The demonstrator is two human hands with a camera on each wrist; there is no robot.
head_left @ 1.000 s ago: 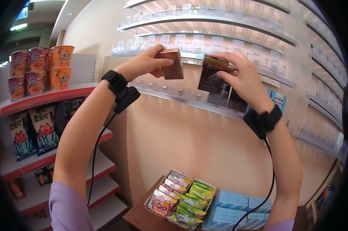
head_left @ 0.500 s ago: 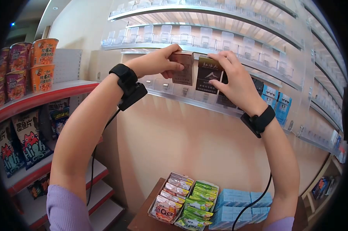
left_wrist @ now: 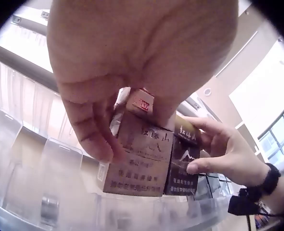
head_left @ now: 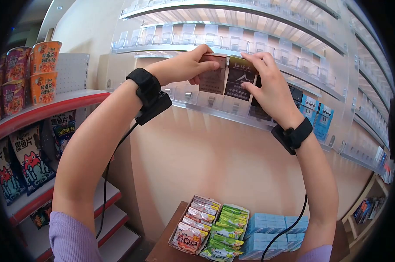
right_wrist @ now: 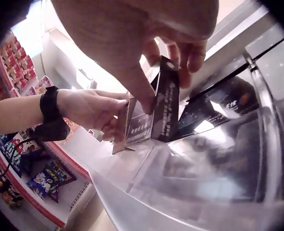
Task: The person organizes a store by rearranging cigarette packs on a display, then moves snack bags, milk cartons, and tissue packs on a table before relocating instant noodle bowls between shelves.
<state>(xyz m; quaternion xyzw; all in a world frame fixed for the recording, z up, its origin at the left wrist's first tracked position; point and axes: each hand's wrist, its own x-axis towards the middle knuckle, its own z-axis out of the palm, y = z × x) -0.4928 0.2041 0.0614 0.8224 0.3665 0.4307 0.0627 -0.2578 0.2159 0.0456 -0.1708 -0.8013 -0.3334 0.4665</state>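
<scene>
My left hand (head_left: 182,66) grips a brownish-pink cigarette pack (head_left: 212,82) upright, thumb across its front near the top. Beside it, my right hand (head_left: 274,89) pinches a black cigarette pack (head_left: 237,91) with a gold top, its thumb on the printed front. In the left wrist view the pink pack (left_wrist: 139,166) and the black pack (left_wrist: 181,180) stand side by side, edges close together. Both packs are in front of the lower clear shelf (head_left: 193,105). Another dark pack (head_left: 259,110) shows partly behind my right hand.
Two blue packs (head_left: 315,115) stand farther right on that shelf. Rows of clear plastic dividers (head_left: 232,41) run above. Noodle cups (head_left: 44,72) and snack bags (head_left: 31,153) fill the left shelf unit. Below are candy boxes (head_left: 191,236) and light-blue boxes (head_left: 267,231) on a brown table.
My hands have come closer together, bringing the pink pack rightward up against the black pack's side. The black pack has turned to face me. The head view has shifted slightly.
</scene>
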